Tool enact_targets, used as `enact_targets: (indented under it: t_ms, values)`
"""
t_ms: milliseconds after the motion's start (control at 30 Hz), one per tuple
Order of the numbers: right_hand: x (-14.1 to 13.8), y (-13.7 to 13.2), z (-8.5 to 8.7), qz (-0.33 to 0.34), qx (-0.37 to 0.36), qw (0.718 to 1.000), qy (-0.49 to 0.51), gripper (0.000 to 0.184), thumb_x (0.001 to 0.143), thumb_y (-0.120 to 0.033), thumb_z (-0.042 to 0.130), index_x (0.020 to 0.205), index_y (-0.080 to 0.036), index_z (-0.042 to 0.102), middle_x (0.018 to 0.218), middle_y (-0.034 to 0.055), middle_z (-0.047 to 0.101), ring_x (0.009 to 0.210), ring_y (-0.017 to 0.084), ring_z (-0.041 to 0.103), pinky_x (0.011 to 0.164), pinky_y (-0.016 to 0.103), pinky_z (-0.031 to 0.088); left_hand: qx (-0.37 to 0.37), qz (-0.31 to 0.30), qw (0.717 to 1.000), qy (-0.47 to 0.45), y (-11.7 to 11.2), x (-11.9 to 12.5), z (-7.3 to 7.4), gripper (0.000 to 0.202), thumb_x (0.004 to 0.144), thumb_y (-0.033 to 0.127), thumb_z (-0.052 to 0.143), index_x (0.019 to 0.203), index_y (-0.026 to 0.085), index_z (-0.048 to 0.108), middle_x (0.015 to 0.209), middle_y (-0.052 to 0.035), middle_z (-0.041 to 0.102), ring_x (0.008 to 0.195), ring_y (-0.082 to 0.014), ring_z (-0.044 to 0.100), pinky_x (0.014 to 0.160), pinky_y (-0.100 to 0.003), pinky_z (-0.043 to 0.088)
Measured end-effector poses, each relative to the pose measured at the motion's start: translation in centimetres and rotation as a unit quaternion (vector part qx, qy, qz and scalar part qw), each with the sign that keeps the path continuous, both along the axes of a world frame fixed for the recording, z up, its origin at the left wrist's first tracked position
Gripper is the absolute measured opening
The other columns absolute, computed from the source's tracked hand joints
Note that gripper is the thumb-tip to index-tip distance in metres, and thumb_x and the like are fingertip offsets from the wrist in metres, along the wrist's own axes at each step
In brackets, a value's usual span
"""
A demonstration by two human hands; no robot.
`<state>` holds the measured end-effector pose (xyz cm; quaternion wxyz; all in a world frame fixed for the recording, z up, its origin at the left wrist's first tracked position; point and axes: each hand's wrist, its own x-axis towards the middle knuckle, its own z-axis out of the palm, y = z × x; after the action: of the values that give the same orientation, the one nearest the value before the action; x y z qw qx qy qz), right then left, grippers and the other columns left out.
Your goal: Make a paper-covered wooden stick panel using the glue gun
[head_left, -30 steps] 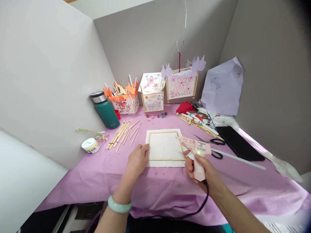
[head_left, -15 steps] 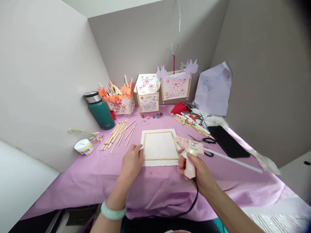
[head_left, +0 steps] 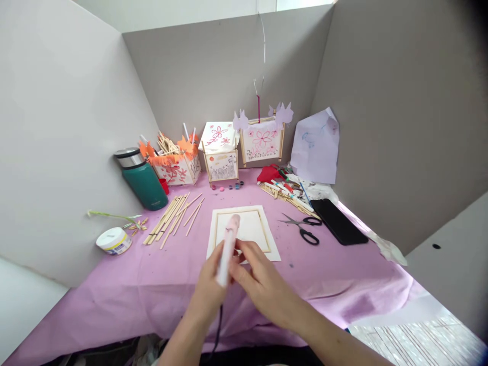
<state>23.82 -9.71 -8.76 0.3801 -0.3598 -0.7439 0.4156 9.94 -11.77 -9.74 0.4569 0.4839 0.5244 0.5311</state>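
Note:
A pale pink hot glue gun (head_left: 233,227), blurred by motion, is held between my two hands over the near part of a white sheet (head_left: 274,252). Its nozzle end points away from me, and its glue stick (head_left: 224,267) slants back toward me. My left hand (head_left: 209,279) wraps its left side; my right hand (head_left: 263,284) closes on it from the right, with some fingertips hidden behind it. A square frame of thin wooden sticks (head_left: 264,229) lies on the sheet under the gun. The black cord (head_left: 218,330) hangs below my left hand.
Loose wooden sticks (head_left: 171,218), a white jar (head_left: 113,241) and a green bottle (head_left: 143,183) are on the left. Scissors (head_left: 305,226) and a black phone (head_left: 339,222) lie right. Decorated paper boxes (head_left: 223,165) stand along the grey partition (head_left: 213,71).
The glue gun has moved left from the right side of the frame and turned to point away from me. My left hand has left the sheet's edge and closed on the gun.

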Motion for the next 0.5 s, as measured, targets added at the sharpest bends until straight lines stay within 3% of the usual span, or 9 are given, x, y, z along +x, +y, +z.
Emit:
enact_targets:
  t_ms: [67, 100, 167, 200, 267, 367, 500]
  values:
    - [1.4, 1.7, 0.0, -0.046, 0.029, 0.997, -0.053, 0.028, 0.091, -0.036, 0.047, 0.108, -0.019, 0.062, 0.110, 0.0068, 0.062, 0.088, 0.016, 0.058, 0.078, 0.027, 0.044, -0.041, 0.022, 0.997, -0.058, 0.3, -1.6, 0.6, 0.024, 0.077, 0.037, 0.063, 0.085, 0.015, 0.056, 0.060, 0.0028, 0.050, 0.053, -0.0093, 0.044, 0.047, -0.021, 0.036]
    - [2.3, 2.9, -0.2, -0.103, 0.040, 0.991, -0.082, 0.027, 0.090, -0.035, 0.046, 0.102, -0.019, 0.064, 0.102, 0.0055, 0.065, 0.084, 0.016, 0.059, 0.076, 0.027, 0.043, -0.055, 0.029, 0.995, -0.084, 0.5, -2.4, 1.0, 0.025, 0.076, 0.036, 0.065, 0.084, 0.015, 0.056, 0.055, 0.0049, 0.045, 0.049, -0.0075, 0.039, 0.044, -0.020, 0.032]
    - [3.8, 5.3, -0.6, -0.200, 0.031, 0.968, -0.146, 0.025, 0.089, -0.034, 0.046, 0.088, -0.018, 0.066, 0.088, 0.0035, 0.067, 0.077, 0.016, 0.059, 0.069, 0.026, 0.040, -0.067, 0.024, 0.990, -0.123, 1.0, -3.5, 1.7, 0.032, 0.074, 0.033, 0.068, 0.097, 0.014, 0.056, 0.054, 0.0070, 0.041, 0.045, -0.0059, 0.035, 0.041, -0.018, 0.028]
    - [4.4, 6.5, -0.9, -0.217, 0.008, 0.958, -0.184, 0.024, 0.087, -0.033, 0.048, 0.082, -0.018, 0.066, 0.081, 0.0025, 0.067, 0.075, 0.016, 0.059, 0.067, 0.025, 0.039, -0.069, 0.012, 0.989, -0.133, 1.4, -3.8, 2.0, 0.039, 0.073, 0.033, 0.069, 0.104, 0.013, 0.056, 0.055, 0.0074, 0.041, 0.044, -0.0054, 0.034, 0.040, -0.018, 0.027]
    - [5.1, 8.2, -1.5, -0.210, 0.001, 0.939, -0.274, 0.024, 0.086, -0.032, 0.048, 0.075, -0.018, 0.065, 0.076, 0.0019, 0.067, 0.073, 0.015, 0.059, 0.064, 0.024, 0.036, -0.083, -0.025, 0.987, -0.137, 2.4, -4.0, 2.4, 0.048, 0.071, 0.034, 0.070, 0.111, 0.013, 0.054, 0.057, 0.0074, 0.041, 0.042, -0.0047, 0.034, 0.037, -0.018, 0.026]
    - [4.8, 9.4, -2.1, -0.194, 0.016, 0.904, -0.380, 0.026, 0.085, -0.033, 0.048, 0.073, -0.018, 0.065, 0.078, 0.0039, 0.069, 0.075, 0.016, 0.060, 0.062, 0.025, 0.034, -0.123, -0.071, 0.983, -0.114, 4.3, -3.0, 2.3, 0.048, 0.069, 0.037, 0.073, 0.105, 0.011, 0.055, 0.060, 0.0063, 0.044, 0.041, -0.0042, 0.035, 0.035, -0.019, 0.024]
    - [3.6, 9.6, -2.5, -0.191, 0.015, 0.884, -0.426, 0.028, 0.085, -0.035, 0.049, 0.078, -0.017, 0.068, 0.085, 0.0099, 0.070, 0.083, 0.022, 0.062, 0.065, 0.028, 0.036, -0.172, -0.105, 0.975, -0.091, 6.3, -1.1, 1.3, 0.043, 0.065, 0.038, 0.074, 0.095, 0.011, 0.057, 0.056, 0.0064, 0.044, 0.038, -0.0042, 0.035, 0.034, -0.019, 0.023]
